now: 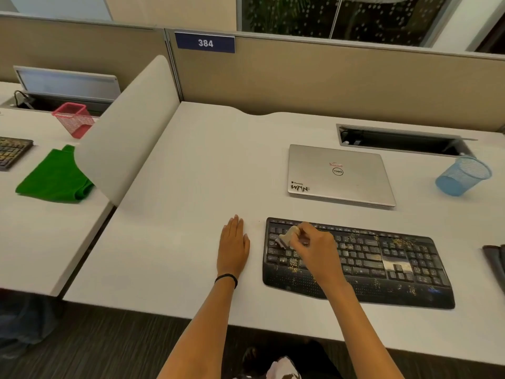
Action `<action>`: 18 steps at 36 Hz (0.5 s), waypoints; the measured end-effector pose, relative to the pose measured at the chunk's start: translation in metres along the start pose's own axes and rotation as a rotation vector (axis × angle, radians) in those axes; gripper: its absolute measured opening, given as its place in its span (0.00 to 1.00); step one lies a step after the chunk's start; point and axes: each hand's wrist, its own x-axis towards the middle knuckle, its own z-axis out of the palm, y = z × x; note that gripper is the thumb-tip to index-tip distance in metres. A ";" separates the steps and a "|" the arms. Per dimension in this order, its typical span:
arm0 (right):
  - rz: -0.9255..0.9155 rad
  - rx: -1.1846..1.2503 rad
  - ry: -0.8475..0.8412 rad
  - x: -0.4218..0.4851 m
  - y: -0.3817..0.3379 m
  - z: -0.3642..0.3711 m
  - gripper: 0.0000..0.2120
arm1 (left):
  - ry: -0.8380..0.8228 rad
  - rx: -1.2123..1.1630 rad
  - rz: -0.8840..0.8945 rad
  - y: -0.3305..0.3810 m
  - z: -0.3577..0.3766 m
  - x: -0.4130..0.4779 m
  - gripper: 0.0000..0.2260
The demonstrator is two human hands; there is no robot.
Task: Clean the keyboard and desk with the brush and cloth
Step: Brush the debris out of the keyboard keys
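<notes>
Keyboard [358,262] examined: black, full-size, with a wavy front edge and a dotted palm rest. It lies flat on the white desk [191,187] near the front edge, and a closed silver laptop [338,173] sits beyond it. We record yellowish crumbs [401,242] scattered over the keys and palm rest, thickest near the number pad and at the lower left.

We find the right hand [314,242] over the keyboard's left end, its fingers curled round a small brush [287,237]. The brush has a pale handle, and its darker head meets the keys there. It is blurred, so finer detail cannot be told. The left hand [233,242] lies flat on the desk, fingers straight and holding nothing, just left of the keyboard and not touching it.

The green cloth [54,176], soft and folded, lies on the neighbouring desk past the curved divider [128,127], well apart from both hands. A blue mesh cup [461,176] stands at the far right.
</notes>
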 end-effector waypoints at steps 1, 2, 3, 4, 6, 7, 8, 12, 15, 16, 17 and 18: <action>-0.010 0.014 -0.036 0.000 -0.001 0.000 0.05 | -0.001 0.004 0.000 0.000 0.000 0.000 0.22; -0.011 0.038 -0.062 0.000 -0.001 0.001 0.04 | -0.003 0.008 -0.001 0.000 0.001 0.001 0.22; -0.005 0.066 -0.069 0.000 -0.002 0.001 0.04 | -0.005 0.011 -0.003 0.000 0.001 0.001 0.22; 0.005 0.090 -0.058 0.000 -0.003 0.001 0.03 | -0.008 0.014 -0.004 0.000 0.001 0.001 0.22; 0.014 0.095 -0.013 0.000 -0.004 -0.002 0.03 | -0.007 0.016 -0.002 0.000 0.000 0.001 0.22; 0.012 0.076 0.004 0.000 -0.004 -0.003 0.04 | -0.005 0.015 -0.001 0.000 0.000 0.001 0.22; 0.009 0.051 0.018 -0.001 -0.004 -0.004 0.04 | -0.004 0.015 0.001 0.000 0.000 0.001 0.22; 0.024 -0.014 -0.003 -0.003 -0.004 -0.003 0.05 | -0.003 0.012 0.003 0.000 -0.001 0.001 0.22; 0.056 0.096 -0.054 -0.004 -0.008 0.000 0.04 | -0.005 0.008 0.002 0.000 0.000 0.000 0.22; 0.071 0.128 -0.047 -0.004 -0.009 0.001 0.03 | -0.008 0.007 -0.001 0.000 0.000 0.000 0.22; 0.084 0.144 -0.029 -0.004 -0.010 0.001 0.03 | -0.011 0.007 -0.004 -0.001 0.000 0.000 0.22; 0.090 0.142 -0.007 -0.004 -0.010 0.001 0.03 | -0.011 0.008 -0.005 -0.001 0.000 0.000 0.22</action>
